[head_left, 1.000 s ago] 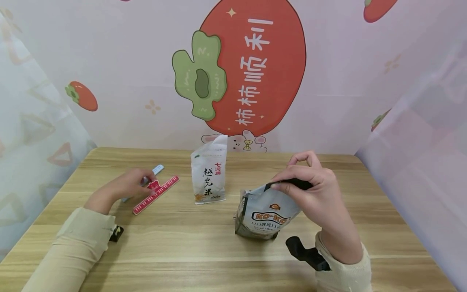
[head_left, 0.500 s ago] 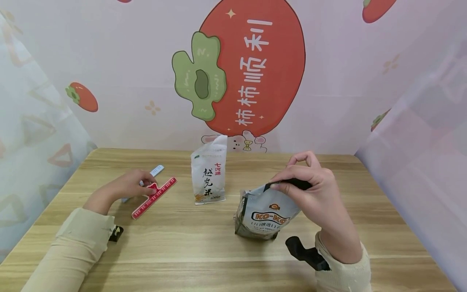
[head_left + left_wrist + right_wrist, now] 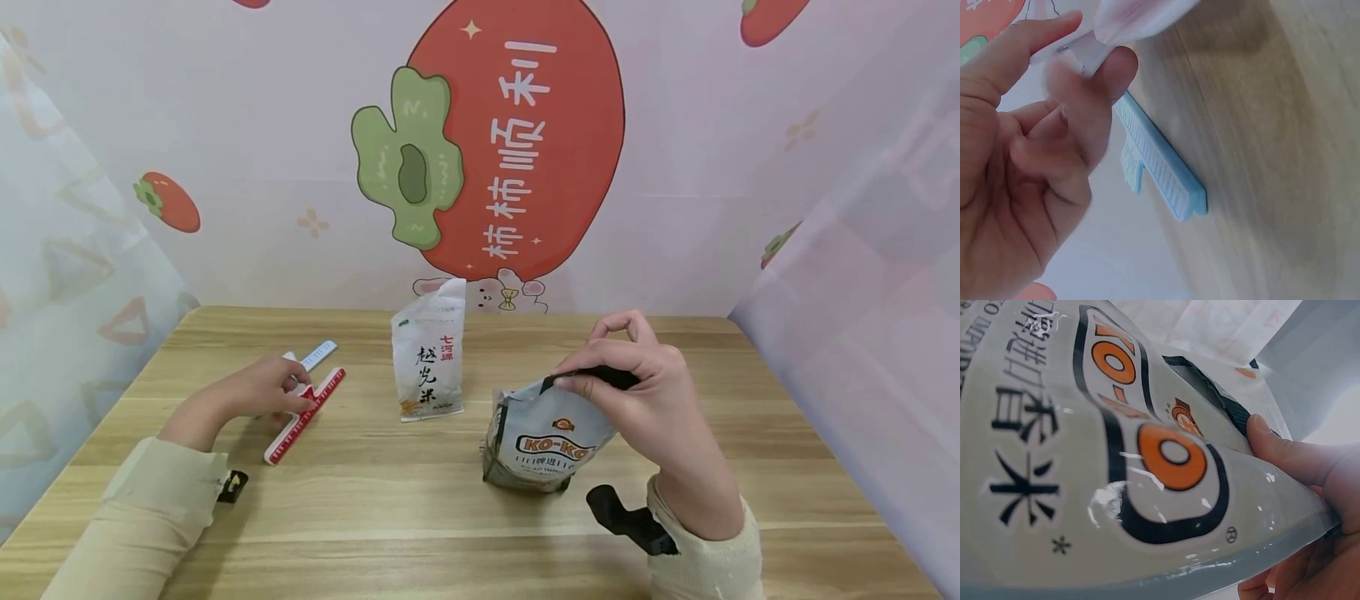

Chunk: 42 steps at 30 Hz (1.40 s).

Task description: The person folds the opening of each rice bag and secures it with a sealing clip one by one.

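Observation:
My left hand pinches the tab of a red bag clip between thumb and fingers, at the table's left side. In the left wrist view, the part of the clip between the fingertips looks pale and blurred. A light blue bag clip lies on the table just behind that hand, partly covered by it in the head view. My right hand grips the folded dark top edge of a KO-KO rice bag. This bag stands on the table, leaning toward the right hand, and its printed front fills the right wrist view.
A smaller white rice bag stands upright toward the back, between the two hands. All this is on a wood-grain table. A printed cloth backdrop rises behind the table's far edge, with side panels left and right.
The red clip has shifted left and turned to a steeper angle in my left hand. More of the blue clip shows behind it. My right hand and the KO-KO bag stay put.

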Tool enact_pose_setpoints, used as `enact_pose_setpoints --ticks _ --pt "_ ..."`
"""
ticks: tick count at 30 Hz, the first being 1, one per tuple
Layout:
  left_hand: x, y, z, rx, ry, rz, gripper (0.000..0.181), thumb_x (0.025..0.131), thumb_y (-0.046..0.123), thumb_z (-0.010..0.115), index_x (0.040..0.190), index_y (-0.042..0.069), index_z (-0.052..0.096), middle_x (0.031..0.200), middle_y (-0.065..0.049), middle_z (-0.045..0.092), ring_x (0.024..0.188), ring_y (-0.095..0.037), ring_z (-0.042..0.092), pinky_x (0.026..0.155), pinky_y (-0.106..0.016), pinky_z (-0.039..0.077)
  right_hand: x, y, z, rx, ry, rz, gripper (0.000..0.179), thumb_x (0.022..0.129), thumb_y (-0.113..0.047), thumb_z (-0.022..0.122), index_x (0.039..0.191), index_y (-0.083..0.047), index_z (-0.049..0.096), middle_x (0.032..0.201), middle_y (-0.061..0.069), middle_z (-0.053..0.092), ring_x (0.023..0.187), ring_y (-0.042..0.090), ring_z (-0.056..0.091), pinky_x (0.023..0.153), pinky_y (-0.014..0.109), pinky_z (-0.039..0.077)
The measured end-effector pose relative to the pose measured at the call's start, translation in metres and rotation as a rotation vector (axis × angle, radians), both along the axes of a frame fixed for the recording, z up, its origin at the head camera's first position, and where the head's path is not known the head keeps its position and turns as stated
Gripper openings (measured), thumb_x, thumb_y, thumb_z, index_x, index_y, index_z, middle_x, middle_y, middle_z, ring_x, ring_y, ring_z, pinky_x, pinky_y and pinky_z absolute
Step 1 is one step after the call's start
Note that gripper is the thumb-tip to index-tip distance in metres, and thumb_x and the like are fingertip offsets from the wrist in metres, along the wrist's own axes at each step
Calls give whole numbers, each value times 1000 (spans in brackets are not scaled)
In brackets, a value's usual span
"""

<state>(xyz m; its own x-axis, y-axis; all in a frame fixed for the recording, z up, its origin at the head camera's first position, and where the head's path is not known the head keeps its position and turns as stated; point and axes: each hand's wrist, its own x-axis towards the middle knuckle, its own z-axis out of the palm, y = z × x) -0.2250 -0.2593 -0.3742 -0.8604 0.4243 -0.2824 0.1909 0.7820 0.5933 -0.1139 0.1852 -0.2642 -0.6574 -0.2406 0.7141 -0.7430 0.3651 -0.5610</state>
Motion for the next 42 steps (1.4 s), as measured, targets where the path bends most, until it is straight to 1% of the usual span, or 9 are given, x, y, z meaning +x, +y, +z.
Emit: enact_pose_setpoints --ticks 3,6,9,15,21,24,32,37,42 --pt "2 -2 0 5 -1 12 29 89 20 73 102 -5 63 70 -3 62 55 -16 63 53 -26 47 0 0 -1 -5 4 10 30 66 17 80 79 -10 78 74 -6 62 93 9 47 61 19 43" --pt "4 -4 1 -3 33 12 22 89 22 73 93 3 65 64 -1 61 57 -16 62 53 -24 43 -1 0 -1 -11 9 16 31 65 18 80 79 -9 78 76 -5 62 93 9 47 61 19 43" --pt "6 -7 2 7 56 8 20 90 22 73 89 5 63 64 0 61 59 -15 62 54 -23 44 -2 0 -1 -14 12 20 31 65 19 79 79 -9 78 77 -5 61 93 9 48 62 18 44" --pt "15 -9 9 121 57 15 19 93 18 69 92 3 58 69 -2 63 61 -15 61 56 -25 48 -2 -1 -2 -18 20 25 31 64 19 80 79 -8 78 79 -3 60 93 10 48 62 18 43" --pt "27 -7 20 187 158 14 17 96 21 66 95 6 58 69 1 62 58 -18 59 52 -24 43 -2 0 -1 -10 6 15 31 65 18 80 80 -9 78 81 -3 60 93 9 48 61 18 44" --pt "33 -7 24 220 199 39 15 96 22 66 95 8 59 68 3 61 56 -15 56 51 -25 41 -2 0 -1 -9 5 14 31 65 18 80 80 -9 78 80 -3 60 93 9 48 61 18 44" --pt "37 -4 33 327 226 66 10 97 13 64 101 4 62 77 6 69 57 -17 59 50 -27 46 -2 0 0 -5 -4 7 31 66 18 79 80 -8 78 79 -4 61 93 9 48 60 19 44" --pt "39 0 37 360 236 63 12 96 11 65 103 3 62 79 5 71 59 -17 61 51 -27 48 -2 0 0 -1 -4 -1 30 66 18 80 80 -8 78 80 -3 60 93 9 48 60 19 44" --pt "44 9 41 323 266 67 15 93 15 70 103 6 63 81 5 73 61 -13 63 50 -26 44 -2 0 0 3 -4 3 30 66 18 79 80 -8 78 80 -3 60 93 9 48 59 19 45"
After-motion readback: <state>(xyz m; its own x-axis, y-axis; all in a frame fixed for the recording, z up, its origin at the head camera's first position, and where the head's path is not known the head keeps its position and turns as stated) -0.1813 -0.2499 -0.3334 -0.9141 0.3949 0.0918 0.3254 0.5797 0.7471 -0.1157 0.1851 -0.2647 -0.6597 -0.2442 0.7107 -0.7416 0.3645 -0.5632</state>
